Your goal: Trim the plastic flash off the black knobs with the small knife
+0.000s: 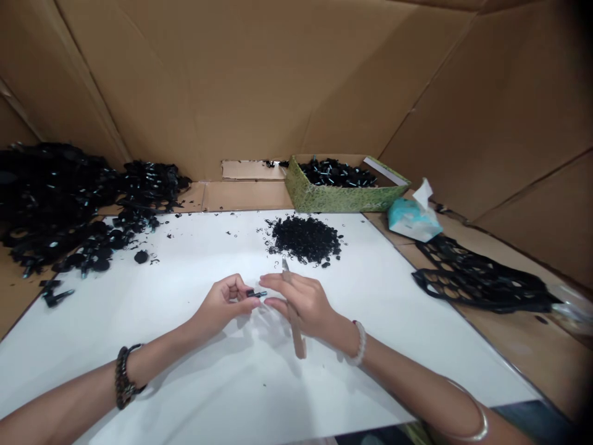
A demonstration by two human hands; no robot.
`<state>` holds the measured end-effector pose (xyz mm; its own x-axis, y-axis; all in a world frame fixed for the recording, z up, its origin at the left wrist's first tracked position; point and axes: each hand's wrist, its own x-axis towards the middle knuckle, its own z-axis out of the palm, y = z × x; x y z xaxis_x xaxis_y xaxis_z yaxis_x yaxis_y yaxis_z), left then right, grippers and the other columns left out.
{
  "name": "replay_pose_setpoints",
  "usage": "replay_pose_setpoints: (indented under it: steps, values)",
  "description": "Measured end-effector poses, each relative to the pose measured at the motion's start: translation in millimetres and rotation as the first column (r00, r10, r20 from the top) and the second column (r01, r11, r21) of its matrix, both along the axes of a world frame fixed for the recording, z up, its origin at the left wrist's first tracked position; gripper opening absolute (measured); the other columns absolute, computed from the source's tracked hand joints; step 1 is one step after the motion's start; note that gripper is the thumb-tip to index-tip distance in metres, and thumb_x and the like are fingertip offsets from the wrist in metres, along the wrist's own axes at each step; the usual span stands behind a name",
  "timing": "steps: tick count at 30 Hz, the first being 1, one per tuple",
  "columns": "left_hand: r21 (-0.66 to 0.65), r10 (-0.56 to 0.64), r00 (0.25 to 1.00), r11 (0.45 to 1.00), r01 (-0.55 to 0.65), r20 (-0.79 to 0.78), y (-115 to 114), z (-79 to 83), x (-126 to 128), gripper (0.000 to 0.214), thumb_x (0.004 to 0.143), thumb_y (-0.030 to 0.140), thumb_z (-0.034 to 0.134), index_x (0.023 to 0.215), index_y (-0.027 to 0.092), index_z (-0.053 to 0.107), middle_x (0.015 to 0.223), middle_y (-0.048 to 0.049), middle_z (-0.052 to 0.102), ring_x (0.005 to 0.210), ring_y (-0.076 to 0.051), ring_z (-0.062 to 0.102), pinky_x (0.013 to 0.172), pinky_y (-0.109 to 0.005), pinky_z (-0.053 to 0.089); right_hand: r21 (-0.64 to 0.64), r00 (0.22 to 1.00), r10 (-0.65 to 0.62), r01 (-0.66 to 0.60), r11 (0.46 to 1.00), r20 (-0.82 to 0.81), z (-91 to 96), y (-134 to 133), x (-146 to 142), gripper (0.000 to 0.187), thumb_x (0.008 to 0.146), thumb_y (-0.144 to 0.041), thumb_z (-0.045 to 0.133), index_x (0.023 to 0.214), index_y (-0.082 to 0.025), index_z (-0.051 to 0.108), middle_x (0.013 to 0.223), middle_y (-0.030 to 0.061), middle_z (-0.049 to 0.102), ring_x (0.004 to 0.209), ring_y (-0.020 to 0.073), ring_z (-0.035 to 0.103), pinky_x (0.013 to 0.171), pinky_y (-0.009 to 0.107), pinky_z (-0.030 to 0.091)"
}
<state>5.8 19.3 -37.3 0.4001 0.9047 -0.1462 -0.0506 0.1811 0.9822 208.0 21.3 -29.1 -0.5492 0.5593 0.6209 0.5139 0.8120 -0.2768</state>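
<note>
My left hand (227, 301) is curled and pinches a small black part (256, 293) over the white sheet (139, 346). My right hand (301, 300) meets it from the right, fingertips at the part's end, and holds a slim brown-handled tool (294, 318) whose metal tip points away from me. A pile of tiny black rings (306, 238) lies just beyond both hands.
A large heap of black parts (60, 204) fills the left side. A green box (343, 194) with black parts stands at the back, a tissue pack (412, 216) beside it. Black perforated frames (477, 281) lie at the right. Cardboard walls (259, 80) surround the surface.
</note>
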Motion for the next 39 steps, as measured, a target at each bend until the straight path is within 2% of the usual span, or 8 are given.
replay_pose_setpoints:
  steps: [6, 11, 17, 19, 23, 29, 35, 39]
  values:
    - [0.063, -0.067, 0.997, 0.996, 0.069, -0.024, -0.2, -3.5, 0.0, 0.029, 0.072, 0.034, 0.069, 0.074, 0.017, 0.046, 0.071, 0.0014, 0.053, 0.065, -0.01, 0.049, 0.058, -0.021, 0.04, -0.187, 0.997, 0.06, -0.068, 0.98, -0.047, 1.8, -6.1, -6.5, 0.01, 0.087, -0.024, 0.053, 0.095, -0.019, 0.057, 0.1, 0.0059, 0.065, 0.088, 0.0173, 0.058, 0.073, 0.03, 0.049]
    - [0.113, -0.08, 0.997, 0.99, 0.08, -0.001, -3.1, -4.3, 1.6, 0.026, 0.073, 0.031, 0.069, 0.076, 0.017, 0.047, 0.074, 0.0016, 0.05, 0.071, -0.011, 0.048, 0.061, -0.023, 0.044, -0.427, 0.996, -0.005, -0.036, 0.904, -0.094, 3.5, -6.7, -5.3, 0.006, 0.087, -0.026, 0.054, 0.086, -0.02, 0.056, 0.091, 0.0047, 0.063, 0.083, 0.0173, 0.057, 0.07, 0.03, 0.048]
    - [0.146, -0.067, 0.995, 0.986, 0.076, -0.069, -7.7, -5.1, 3.5, 0.024, 0.074, 0.029, 0.068, 0.077, 0.017, 0.048, 0.07, 0.0038, 0.046, 0.064, -0.009, 0.044, 0.059, -0.023, 0.045, -0.319, 0.999, -0.027, 0.039, 0.947, 0.043, 4.3, -11.6, -7.6, 0.014, 0.09, -0.022, 0.044, 0.084, -0.018, 0.056, 0.086, 0.0078, 0.064, 0.083, 0.0198, 0.055, 0.066, 0.03, 0.045]
    - [0.155, -0.066, 0.992, 0.984, 0.082, -0.105, -8.1, -5.4, 4.0, 0.022, 0.074, 0.028, 0.067, 0.08, 0.017, 0.049, 0.071, 0.0038, 0.046, 0.063, -0.009, 0.044, 0.059, -0.023, 0.044, -0.344, 0.997, -0.05, 0.066, 0.937, 0.057, 5.5, -13.6, -8.9, 0.015, 0.09, -0.021, 0.043, 0.083, -0.018, 0.056, 0.083, 0.0073, 0.063, 0.081, 0.0192, 0.055, 0.064, 0.029, 0.043]
    - [0.222, -0.059, 0.989, 0.971, 0.088, -0.133, -8.0, -4.6, 4.2, 0.019, 0.075, 0.024, 0.066, 0.078, 0.018, 0.048, 0.078, 0.0016, 0.046, 0.07, -0.011, 0.047, 0.06, -0.023, 0.044, -0.547, 0.992, -0.119, 0.074, 0.834, -0.048, 7.3, -13.2, -9.6, 0.012, 0.087, -0.021, 0.048, 0.077, -0.019, 0.055, 0.079, 0.0039, 0.06, 0.075, 0.0165, 0.054, 0.064, 0.026, 0.041]
    - [0.239, -0.071, 0.994, 0.967, 0.088, -0.079, -7.9, -4.1, 4.0, 0.018, 0.076, 0.024, 0.063, 0.079, 0.019, 0.045, 0.087, -0.0012, 0.046, 0.08, -0.014, 0.048, 0.058, -0.021, 0.043, -0.764, 0.888, -0.208, -0.21, 0.61, -0.41, -4.0, -7.1, -12.6, 0.022, 0.087, -0.037, 0.048, 0.075, -0.018, 0.049, 0.08, 0.0036, 0.06, 0.073, 0.0153, 0.055, 0.066, 0.028, 0.042]
    - [0.134, -0.052, 0.998, 0.989, 0.058, -0.047, -8.4, -4.7, 6.8, 0.023, 0.078, 0.03, 0.062, 0.088, 0.02, 0.044, 0.085, -0.0012, 0.046, 0.076, -0.013, 0.047, 0.057, -0.021, 0.045, -0.774, 0.738, -0.38, -0.298, 0.559, -0.558, -8.3, -11.4, -22.8, 0.034, 0.08, -0.049, 0.054, 0.07, -0.019, 0.044, 0.077, 0.0007, 0.054, 0.055, 0.0094, 0.047, 0.055, 0.026, 0.04]
    - [0.122, -0.02, 0.999, 0.992, 0.023, -0.026, -8.5, -3.9, 8.9, 0.026, 0.078, 0.034, 0.061, 0.088, 0.019, 0.043, 0.081, -0.0007, 0.046, 0.072, -0.012, 0.046, 0.053, -0.02, 0.043, -0.756, 0.705, -0.401, -0.293, 0.586, -0.584, -4.0, -12.6, -25.0, 0.036, 0.08, -0.051, 0.054, 0.068, -0.019, 0.043, 0.074, 0.0, 0.053, 0.05, 0.0076, 0.043, 0.051, 0.024, 0.038]
